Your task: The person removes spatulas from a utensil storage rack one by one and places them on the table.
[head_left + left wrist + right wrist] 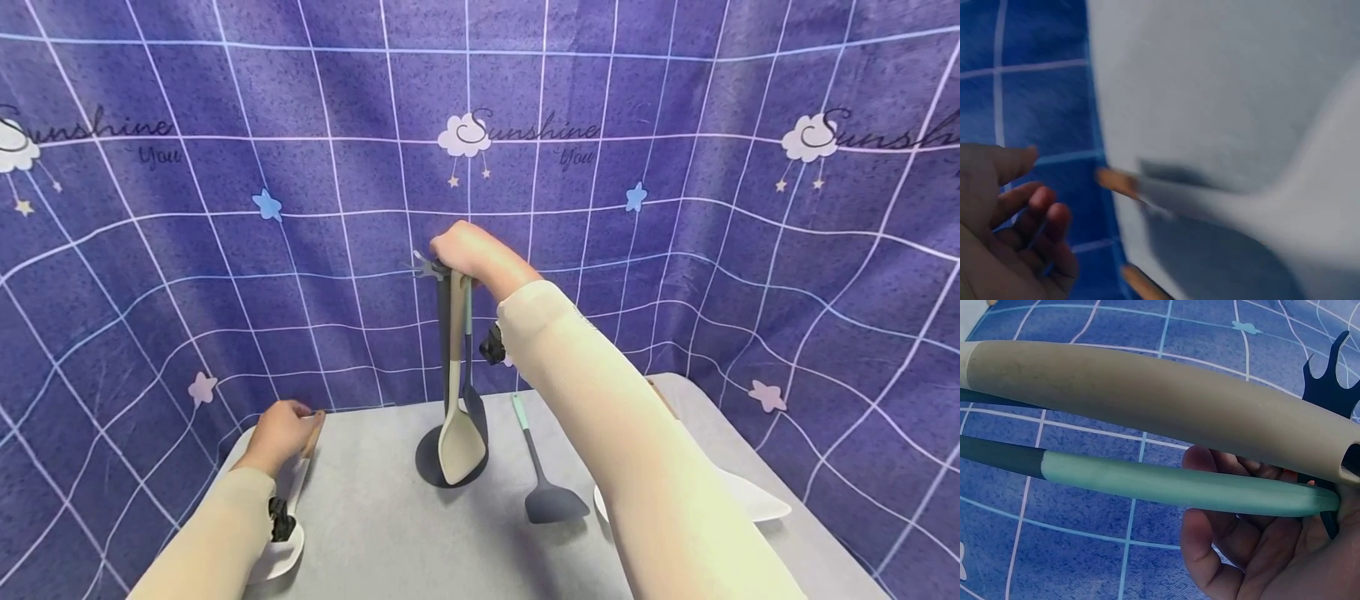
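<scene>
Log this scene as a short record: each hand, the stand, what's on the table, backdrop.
left_hand: left hand holds nothing; fingers loosely curled near a wooden handle
right_hand: right hand at top of dark stand; exact grip unclear
at_stand: beige turner, dark turner with green handle; both upright, heads down
on_table: gray table bears the stand; second dark turner, also green-handled, lies right of it
table_left: white utensil, partly behind left sleeve
table_right: white piece, partly behind right sleeve
backdrop: purple-blue grid cloth
</scene>
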`<state>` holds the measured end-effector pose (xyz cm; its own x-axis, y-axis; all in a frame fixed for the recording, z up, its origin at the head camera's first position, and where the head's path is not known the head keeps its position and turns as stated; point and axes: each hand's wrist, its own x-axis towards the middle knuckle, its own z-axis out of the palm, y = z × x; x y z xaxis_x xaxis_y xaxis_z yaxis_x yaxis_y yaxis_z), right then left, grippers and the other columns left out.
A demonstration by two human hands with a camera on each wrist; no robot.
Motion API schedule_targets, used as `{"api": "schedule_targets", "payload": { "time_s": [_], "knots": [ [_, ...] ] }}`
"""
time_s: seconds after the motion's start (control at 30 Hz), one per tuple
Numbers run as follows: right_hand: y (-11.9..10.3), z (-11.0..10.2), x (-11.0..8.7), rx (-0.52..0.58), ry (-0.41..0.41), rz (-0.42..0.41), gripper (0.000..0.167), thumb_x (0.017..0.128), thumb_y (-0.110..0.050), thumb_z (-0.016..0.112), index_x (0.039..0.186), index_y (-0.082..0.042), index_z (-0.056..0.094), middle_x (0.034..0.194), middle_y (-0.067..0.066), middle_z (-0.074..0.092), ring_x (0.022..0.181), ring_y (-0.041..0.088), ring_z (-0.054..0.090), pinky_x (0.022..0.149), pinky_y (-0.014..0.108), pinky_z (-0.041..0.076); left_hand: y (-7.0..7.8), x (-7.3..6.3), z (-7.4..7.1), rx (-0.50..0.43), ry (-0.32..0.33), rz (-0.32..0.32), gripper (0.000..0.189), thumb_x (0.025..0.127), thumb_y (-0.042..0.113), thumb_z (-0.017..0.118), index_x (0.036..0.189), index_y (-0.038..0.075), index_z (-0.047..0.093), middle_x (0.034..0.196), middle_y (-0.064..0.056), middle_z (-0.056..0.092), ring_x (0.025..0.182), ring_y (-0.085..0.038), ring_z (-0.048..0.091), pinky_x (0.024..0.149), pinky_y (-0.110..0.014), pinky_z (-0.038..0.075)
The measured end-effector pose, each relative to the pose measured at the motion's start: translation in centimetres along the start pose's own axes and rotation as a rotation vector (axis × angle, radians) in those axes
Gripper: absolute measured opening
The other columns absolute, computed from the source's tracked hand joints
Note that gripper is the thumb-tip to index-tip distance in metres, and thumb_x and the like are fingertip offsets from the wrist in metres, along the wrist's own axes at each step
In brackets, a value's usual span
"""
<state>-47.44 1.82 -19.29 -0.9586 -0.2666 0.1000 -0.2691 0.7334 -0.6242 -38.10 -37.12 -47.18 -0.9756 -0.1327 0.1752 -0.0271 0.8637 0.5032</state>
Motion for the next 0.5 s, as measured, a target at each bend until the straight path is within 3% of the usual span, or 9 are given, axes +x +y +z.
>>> {"api": "schedule_targets", "payload": {
  "time_s": [0.1, 0.23, 0.3, 0.33, 0.4, 0.43, 0.5],
  "knots": [
    [0.1, 0.1, 0.6, 0.01, 0.011, 0.009, 0.036, 0.109, -0.046, 0.051, 0.096, -0.018, 0.07, 0.11, 0.004, 0.071, 0.088, 0.024, 0.075, 0.068, 0.042, 0.07, 3.0, 0.0, -0.7, -0.036, 0.098, 0.073, 0.04, 0.109, 0.032, 0.069, 0.119, -0.005, 0.08, 0.114, -0.026, 0.083, 0.106, -0.046, 0.079, 0.095, -0.063, 0.064],
    [0.4, 0.2, 1.6, 0.005, 0.009, 0.018, 0.035, 0.108, -0.045, 0.053, 0.096, -0.018, 0.071, 0.111, 0.004, 0.071, 0.09, 0.025, 0.076, 0.067, 0.043, 0.071, 8.2, -0.2, -1.6, -0.102, 0.206, 0.194, 0.036, 0.112, 0.032, 0.069, 0.12, 0.0, 0.082, 0.112, -0.021, 0.084, 0.102, -0.04, 0.079, 0.093, -0.059, 0.063],
    [0.4, 0.2, 1.7, -0.001, -0.007, 0.01, 0.035, 0.11, -0.043, 0.051, 0.097, -0.016, 0.07, 0.114, 0.007, 0.07, 0.093, 0.028, 0.076, 0.068, 0.045, 0.072, 11.3, -0.7, -2.2, -0.154, 0.276, 0.26, 0.035, 0.113, 0.033, 0.07, 0.12, 0.002, 0.083, 0.109, -0.019, 0.083, 0.099, -0.038, 0.078, 0.091, -0.056, 0.062],
    [-0.1, -0.1, 0.4, -0.001, -0.014, -0.001, 0.035, 0.111, -0.041, 0.051, 0.098, -0.014, 0.069, 0.115, 0.009, 0.069, 0.095, 0.029, 0.076, 0.072, 0.047, 0.073, 12.8, -1.0, -2.6, -0.184, 0.313, 0.298, 0.035, 0.113, 0.034, 0.07, 0.119, 0.002, 0.083, 0.108, -0.019, 0.083, 0.099, -0.037, 0.078, 0.09, -0.054, 0.062],
    [0.2, 0.0, 1.0, 0.005, -0.021, 0.001, 0.036, 0.11, -0.044, 0.051, 0.095, -0.016, 0.068, 0.11, 0.007, 0.069, 0.091, 0.029, 0.075, 0.068, 0.046, 0.071, 15.7, -1.7, -3.4, -0.246, 0.39, 0.379, 0.033, 0.113, 0.034, 0.072, 0.117, 0.004, 0.084, 0.104, -0.016, 0.081, 0.095, -0.033, 0.076, 0.087, -0.046, 0.061],
    [-0.4, -0.3, -0.4, -0.005, -0.025, 0.013, 0.036, 0.11, -0.043, 0.05, 0.094, -0.016, 0.067, 0.11, 0.007, 0.069, 0.091, 0.029, 0.074, 0.069, 0.045, 0.071, 17.1, -2.0, -3.7, -0.278, 0.42, 0.418, 0.032, 0.112, 0.034, 0.073, 0.117, 0.005, 0.084, 0.102, -0.015, 0.08, 0.093, -0.029, 0.074, 0.086, -0.04, 0.061],
    [-0.3, -0.2, -0.1, -0.01, -0.024, 0.015, 0.037, 0.111, -0.044, 0.049, 0.093, -0.016, 0.067, 0.109, 0.007, 0.069, 0.09, 0.028, 0.074, 0.069, 0.045, 0.07, 19.5, -2.6, -4.6, -0.34, 0.468, 0.485, 0.03, 0.112, 0.033, 0.075, 0.118, 0.006, 0.084, 0.1, -0.011, 0.077, 0.092, -0.022, 0.071, 0.082, -0.028, 0.058]
  ]
}}
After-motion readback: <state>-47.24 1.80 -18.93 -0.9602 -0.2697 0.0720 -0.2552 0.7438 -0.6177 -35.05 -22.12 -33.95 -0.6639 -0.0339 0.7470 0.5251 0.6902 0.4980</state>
